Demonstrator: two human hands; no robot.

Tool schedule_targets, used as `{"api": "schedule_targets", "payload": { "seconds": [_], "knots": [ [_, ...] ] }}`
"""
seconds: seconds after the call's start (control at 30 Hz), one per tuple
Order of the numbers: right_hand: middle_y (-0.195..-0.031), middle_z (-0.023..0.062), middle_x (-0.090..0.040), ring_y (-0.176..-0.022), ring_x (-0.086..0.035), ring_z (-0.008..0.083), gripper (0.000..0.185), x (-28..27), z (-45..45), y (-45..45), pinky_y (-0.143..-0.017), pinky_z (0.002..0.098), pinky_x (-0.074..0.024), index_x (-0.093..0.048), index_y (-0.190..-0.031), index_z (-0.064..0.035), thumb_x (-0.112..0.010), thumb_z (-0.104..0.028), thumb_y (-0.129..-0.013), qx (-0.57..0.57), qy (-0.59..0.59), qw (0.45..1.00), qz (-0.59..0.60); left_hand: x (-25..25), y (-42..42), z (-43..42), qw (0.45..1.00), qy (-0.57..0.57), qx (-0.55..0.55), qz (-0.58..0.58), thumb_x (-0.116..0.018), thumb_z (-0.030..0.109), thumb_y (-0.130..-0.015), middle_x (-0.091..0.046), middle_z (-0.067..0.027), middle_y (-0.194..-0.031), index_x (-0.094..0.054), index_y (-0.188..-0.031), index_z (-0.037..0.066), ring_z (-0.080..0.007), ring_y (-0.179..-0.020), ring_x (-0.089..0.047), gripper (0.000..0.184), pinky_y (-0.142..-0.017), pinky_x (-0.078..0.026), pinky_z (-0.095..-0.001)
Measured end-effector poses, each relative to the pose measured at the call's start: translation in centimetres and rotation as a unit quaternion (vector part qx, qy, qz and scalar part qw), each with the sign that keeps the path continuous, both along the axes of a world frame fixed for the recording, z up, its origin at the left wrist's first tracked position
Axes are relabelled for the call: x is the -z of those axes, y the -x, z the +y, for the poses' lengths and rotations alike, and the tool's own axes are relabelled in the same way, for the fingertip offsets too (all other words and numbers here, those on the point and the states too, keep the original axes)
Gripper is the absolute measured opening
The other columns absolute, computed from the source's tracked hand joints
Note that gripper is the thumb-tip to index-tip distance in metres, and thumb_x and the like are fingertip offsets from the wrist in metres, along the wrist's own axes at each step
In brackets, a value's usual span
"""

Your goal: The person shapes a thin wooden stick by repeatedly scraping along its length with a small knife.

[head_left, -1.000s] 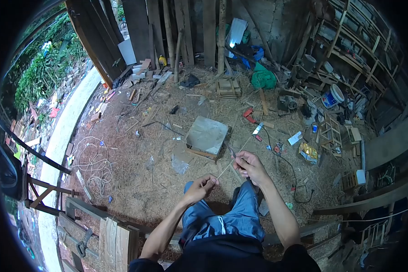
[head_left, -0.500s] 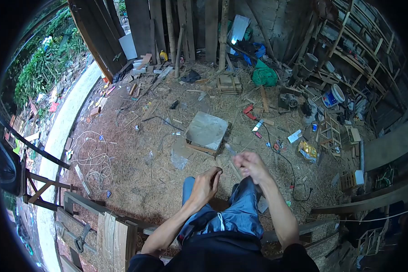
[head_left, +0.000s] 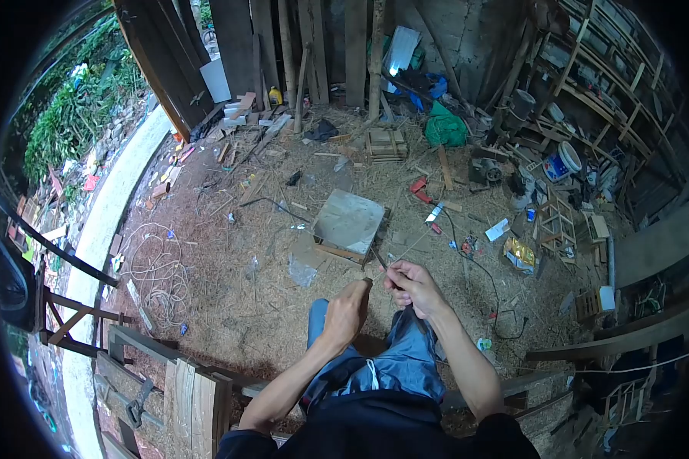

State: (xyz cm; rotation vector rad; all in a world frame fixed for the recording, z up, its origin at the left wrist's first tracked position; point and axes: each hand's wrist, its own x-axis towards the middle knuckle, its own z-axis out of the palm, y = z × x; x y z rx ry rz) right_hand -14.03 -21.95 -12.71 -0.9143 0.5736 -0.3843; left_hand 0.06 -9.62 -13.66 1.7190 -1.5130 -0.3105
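My right hand (head_left: 416, 289) is closed around a thin dark blade-like tool (head_left: 379, 258), whose tip points up and left, toward the low box. Whether it is a knife or a chisel I cannot tell. Beside it, in front of my knees, my left hand (head_left: 346, 314) is curled shut. A small brownish end shows at its fingertips, but the rest is hidden by the fingers. The two hands are close together and apart. Just beyond them stands a low wooden box with a grey square top (head_left: 350, 220).
A red power tool (head_left: 419, 190) and a black cord (head_left: 482, 268) lie on the shavings-strewn floor to the right. Coiled rope (head_left: 161, 283) is at left, with a hand saw (head_left: 139, 402) nearer me. A wooden rack (head_left: 605, 99) stands at back right.
My right hand has moved slightly down and left, nearer my left hand, and the tool in it now shows dark instead of blurred and pale. My left hand has turned slightly.
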Motion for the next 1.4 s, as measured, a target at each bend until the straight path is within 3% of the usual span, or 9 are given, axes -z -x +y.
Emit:
{"api": "schedule_targets", "payload": {
  "seconds": [0.1,0.33,0.43,0.5,0.67,0.93,1.1,1.37,1.4],
  "knots": [
    [-0.074,0.0007,-0.054,-0.047,-0.034,0.0012,0.019,0.2,-0.8,0.5,-0.039,0.0157,-0.0253,-0.055,-0.098,-0.0007,-0.055,-0.018,-0.092,-0.012,-0.004,1.0,0.024,0.2,0.1,0.3,0.998,0.029,0.017,-0.044,-0.052,-0.003,-0.074,-0.056,-0.0186,-0.084,-0.051,-0.1,0.002,-0.0368,-0.081,-0.057,0.026,-0.067,-0.046,-0.0437],
    [-0.074,0.0004,-0.054,-0.046,-0.034,0.0013,0.017,1.2,-2.1,1.2,-0.038,0.0162,-0.0256,-0.057,-0.096,0.0001,-0.056,-0.016,-0.091,-0.015,0.011,0.995,0.097,0.7,-0.4,1.0,0.994,-0.02,0.03,-0.104,-0.054,-0.002,-0.072,-0.057,-0.0163,-0.082,-0.05,-0.097,0.003,-0.0347,-0.08,-0.057,0.025,-0.065,-0.047,-0.0433],
    [-0.074,0.0003,-0.054,-0.045,-0.034,0.0014,0.018,1.9,-5.3,3.7,-0.038,0.0167,-0.0258,-0.058,-0.096,0.0012,-0.055,-0.015,-0.091,0.068,0.045,0.99,0.117,1.3,-1.6,2.0,0.995,-0.008,0.026,-0.092,-0.054,0.0,-0.073,-0.057,-0.0166,-0.083,-0.05,-0.097,0.003,-0.0346,-0.081,-0.058,0.025,-0.064,-0.048,-0.0435],
    [-0.074,-0.0002,-0.053,-0.045,-0.034,0.0014,0.021,2.0,-7.6,5.2,-0.037,0.0172,-0.0254,-0.059,-0.096,0.0022,-0.054,-0.018,-0.092,0.163,0.042,0.979,0.112,1.8,-2.4,2.4,0.997,-0.001,-0.005,-0.078,-0.052,0.001,-0.08,-0.058,-0.0209,-0.083,-0.052,-0.098,0.003,-0.0395,-0.077,-0.058,0.018,-0.063,-0.047,-0.0449],
    [-0.073,0.0003,-0.052,-0.045,-0.034,0.0019,0.029,-0.5,-5.3,4.2,-0.038,0.0172,-0.0264,-0.058,-0.102,0.002,-0.052,-0.025,-0.093,0.125,0.111,0.973,0.158,1.8,-2.7,1.3,0.993,-0.082,-0.076,-0.031,-0.048,0.005,-0.087,-0.058,-0.0248,-0.082,-0.052,-0.1,0.004,-0.0429,-0.077,-0.057,0.014,-0.065,-0.046,-0.0483],
    [-0.074,0.0007,-0.053,-0.047,-0.033,0.0008,0.024,0.3,-0.6,-0.2,-0.041,0.0154,-0.0268,-0.053,-0.113,-0.0061,-0.047,-0.021,-0.096,-0.021,0.089,0.996,0.023,1.4,-0.8,-1.0,1.0,0.019,-0.012,0.004,-0.05,-0.004,-0.079,-0.058,-0.0233,-0.092,-0.051,-0.102,0.001,-0.0423,-0.085,-0.057,0.024,-0.07,-0.047,-0.0472],
    [-0.072,-0.0006,-0.052,-0.046,-0.033,0.0005,0.021,0.8,-1.7,0.4,-0.039,0.0158,-0.026,-0.056,-0.102,0.0015,-0.051,-0.017,-0.094,0.006,0.035,0.999,0.017,1.2,-0.7,0.0,1.0,0.027,0.011,0.009,-0.05,-0.006,-0.076,-0.058,-0.0219,-0.092,-0.051,-0.103,0.001,-0.0409,-0.085,-0.057,0.027,-0.072,-0.047,-0.0455],
    [-0.066,-0.0028,-0.05,-0.043,-0.033,0.0005,0.021,1.8,-4.9,3.6,-0.036,0.0163,-0.025,-0.058,-0.098,0.0022,-0.052,-0.017,-0.093,0.029,0.053,0.993,0.106,1.8,-0.6,2.1,0.999,-0.014,0.025,-0.035,-0.052,-0.007,-0.07,-0.058,-0.0215,-0.089,-0.051,-0.103,0.001,-0.0405,-0.084,-0.056,0.034,-0.071,-0.046,-0.0451],
    [-0.066,-0.003,-0.05,-0.042,-0.032,0.0004,0.021,2.0,-6.5,4.9,-0.035,0.0162,-0.0248,-0.059,-0.098,0.0022,-0.053,-0.017,-0.092,0.12,0.043,0.985,0.115,2.0,-1.2,2.7,0.999,-0.036,0.001,-0.018,-0.053,-0.006,-0.071,-0.058,-0.0219,-0.088,-0.052,-0.101,0.001,-0.0406,-0.084,-0.057,0.031,-0.071,-0.046,-0.0451]
  ]
}}
